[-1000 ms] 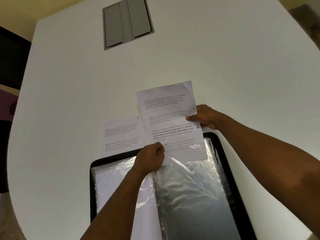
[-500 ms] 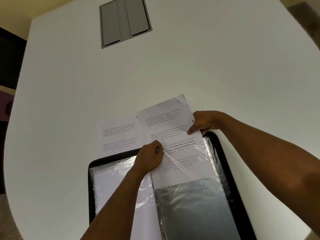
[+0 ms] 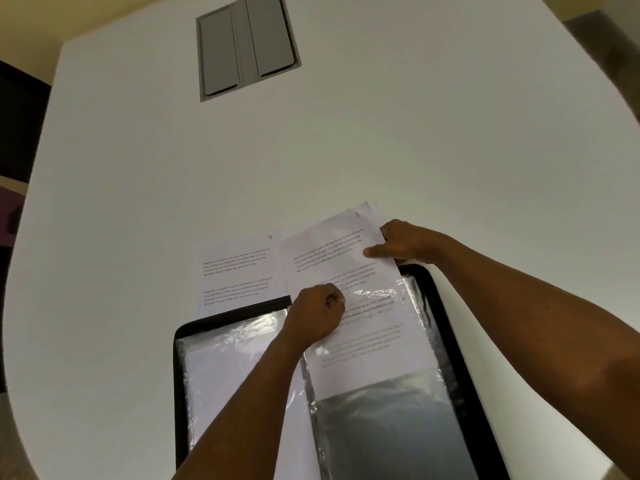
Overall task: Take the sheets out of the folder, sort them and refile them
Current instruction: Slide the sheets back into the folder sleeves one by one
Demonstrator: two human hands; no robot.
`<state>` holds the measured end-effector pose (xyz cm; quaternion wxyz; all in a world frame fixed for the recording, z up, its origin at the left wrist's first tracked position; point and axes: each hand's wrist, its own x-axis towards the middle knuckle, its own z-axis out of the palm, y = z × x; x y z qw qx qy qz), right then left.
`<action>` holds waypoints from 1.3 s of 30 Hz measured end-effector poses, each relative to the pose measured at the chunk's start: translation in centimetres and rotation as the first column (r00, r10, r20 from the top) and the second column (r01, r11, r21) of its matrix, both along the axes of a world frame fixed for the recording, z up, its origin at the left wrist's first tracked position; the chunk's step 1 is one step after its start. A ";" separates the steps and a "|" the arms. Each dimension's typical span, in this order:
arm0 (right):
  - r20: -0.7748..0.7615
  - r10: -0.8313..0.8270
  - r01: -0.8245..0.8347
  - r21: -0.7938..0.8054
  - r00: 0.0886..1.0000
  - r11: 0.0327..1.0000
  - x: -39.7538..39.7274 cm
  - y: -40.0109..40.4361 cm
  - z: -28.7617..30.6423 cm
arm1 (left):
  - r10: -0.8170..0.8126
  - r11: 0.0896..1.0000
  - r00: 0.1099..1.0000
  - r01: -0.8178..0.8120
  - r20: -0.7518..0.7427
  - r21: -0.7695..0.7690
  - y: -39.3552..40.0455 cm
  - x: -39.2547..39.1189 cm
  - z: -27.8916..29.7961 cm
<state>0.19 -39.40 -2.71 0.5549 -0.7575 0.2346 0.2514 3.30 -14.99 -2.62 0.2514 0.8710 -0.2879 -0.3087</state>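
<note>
A black folder (image 3: 446, 306) lies open near the table's front edge, with clear plastic sleeves on both sides. A printed sheet marked 8 (image 3: 332, 251) sits about halfway inside the right-hand sleeve (image 3: 384, 420), its top sticking out beyond the folder. My right hand (image 3: 405, 242) pinches that sheet's upper right edge. My left hand (image 3: 317, 315) is closed on the sleeve's top left edge, over the sheet. A second printed sheet marked 9 (image 3: 239, 271) lies flat on the table just beyond the folder's left half. The left sleeve (image 3: 221, 362) holds white paper.
The white table (image 3: 173, 168) stretches far ahead. A grey recessed cable hatch (image 3: 246, 43) with two flaps is set into it at the far middle. Dark furniture stands beyond the table's left edge.
The sheet marked 8 has slid down into the right sleeve, from barely entered to about halfway in. My right hand followed it toward me; my left hand stayed at the sleeve's opening.
</note>
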 end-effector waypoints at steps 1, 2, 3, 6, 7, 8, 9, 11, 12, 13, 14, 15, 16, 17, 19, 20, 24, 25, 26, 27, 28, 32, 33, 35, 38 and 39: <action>-0.028 0.032 -0.032 0.018 0.999 0.999 -0.2 -0.2 0.2 | -0.001 1.000 1.000 0.001 0.003 0.004 0.0 0.0 0.0; -0.050 0.055 -0.054 0.031 0.997 0.998 -0.4 -0.3 0.3 | -0.001 1.000 1.000 0.001 0.011 0.006 0.1 0.0 0.0; -0.067 0.071 -0.069 0.042 0.995 0.997 -0.5 -0.4 0.4 | 0.001 1.000 1.000 -0.001 0.020 0.006 0.1 0.0 0.0; -0.058 0.017 -0.011 0.096 0.998 0.995 -0.7 -0.1 0.5 | 0.013 1.000 0.999 -0.013 0.040 0.004 0.0 0.0 0.2; -0.039 -0.044 0.048 0.116 0.998 0.992 -0.6 0.1 0.5 | 0.015 1.000 0.999 -0.015 0.044 0.003 0.0 0.0 0.2; -0.011 -0.100 0.100 0.118 0.995 0.988 -0.5 0.4 0.4 | 0.018 1.000 0.999 -0.018 0.048 0.002 0.0 0.0 0.2; 0.026 -0.140 0.137 0.094 0.990 0.986 -0.4 0.7 0.2 | 0.022 1.000 0.999 -0.022 0.050 -0.001 0.0 0.0 0.2; 0.072 -0.167 0.166 0.016 0.983 0.986 -0.3 1.0 0.0 | 0.031 0.999 0.999 -0.031 0.045 -0.010 0.1 0.0 0.2; 0.057 -0.134 0.136 -0.025 0.989 0.990 -0.3 1.0 -0.1 | 0.036 0.999 0.998 -0.035 0.042 -0.009 0.1 0.0 0.2; 0.019 -0.065 0.066 -0.046 0.998 0.997 -0.4 0.9 0.0 | 0.039 0.999 0.998 -0.039 0.042 -0.004 0.1 0.0 0.2; -0.032 0.014 -0.015 -0.044 0.999 0.999 -0.5 0.7 0.2 | 0.041 0.999 0.998 -0.041 0.042 0.002 0.1 0.0 0.3; -0.076 0.074 -0.076 -0.027 0.994 0.997 -0.7 0.6 0.5 | 0.037 0.999 0.998 -0.037 0.046 0.003 0.1 0.1 0.3; -0.103 0.101 -0.103 -0.011 0.990 0.995 -0.8 0.6 0.7 | 0.033 0.999 0.998 -0.033 0.052 0.001 0.1 0.1 0.3; -0.108 0.100 -0.100 0.007 0.989 0.995 -0.9 0.5 0.8 | 0.028 1.000 0.998 -0.028 0.059 -0.002 0.0 0.1 0.4; -0.073 0.036 -0.033 0.043 0.997 0.999 -0.9 0.5 0.8 | 0.022 1.000 0.998 -0.021 0.062 -0.010 0.0 0.0 0.5; -0.040 -0.014 0.016 0.061 0.999 0.998 -0.8 0.7 0.7 | 0.021 1.000 0.998 -0.020 0.062 -0.013 0.0 0.0 0.5; 0.127 -0.239 0.247 -0.052 0.963 0.968 -0.2 1.3 -0.7 | 0.030 1.000 0.998 -0.030 0.063 0.000 0.0 0.0 0.5; 0.181 -0.243 0.265 -0.109 0.953 0.958 -0.1 1.4 -1.0 | 0.033 0.999 0.997 -0.033 0.065 0.000 0.0 0.0 0.5; 0.216 -0.221 0.256 -0.154 0.951 0.954 -0.1 1.4 -1.1 | 0.035 0.999 0.997 -0.035 0.066 0.001 0.0 0.0 0.6; 0.220 -0.185 0.225 -0.175 0.958 0.958 -0.1 1.3 -1.1 | 0.035 0.999 0.997 -0.036 0.067 0.004 0.0 0.0 0.6; 0.202 -0.137 0.173 -0.176 0.970 0.969 -0.2 1.2 -0.9 | 0.036 0.999 0.997 -0.036 0.071 0.005 0.0 0.0 0.6; 0.019 0.146 -0.143 -0.108 0.989 0.984 -0.8 1.0 0.2 | 0.041 0.999 0.995 -0.042 0.087 0.007 0.0 -0.1 0.6; 0.030 0.147 -0.144 -0.095 0.989 0.985 -0.8 1.0 0.2 | 0.041 0.999 0.995 -0.042 0.086 0.010 0.0 -0.1 0.5; 0.106 0.069 -0.061 -0.076 0.992 0.995 -0.8 1.1 0.3 | 0.042 0.999 0.996 -0.043 0.084 0.010 -0.1 -0.1 0.5; 0.173 0.054 -0.041 -0.073 0.983 0.996 -0.8 1.5 0.3 | 0.041 0.999 0.996 -0.042 0.085 0.010 -0.1 -0.2 0.6; 0.172 0.101 -0.087 -0.089 0.980 0.992 -0.8 1.6 0.3 | 0.043 0.999 0.996 -0.044 0.084 0.009 -0.1 -0.2 0.6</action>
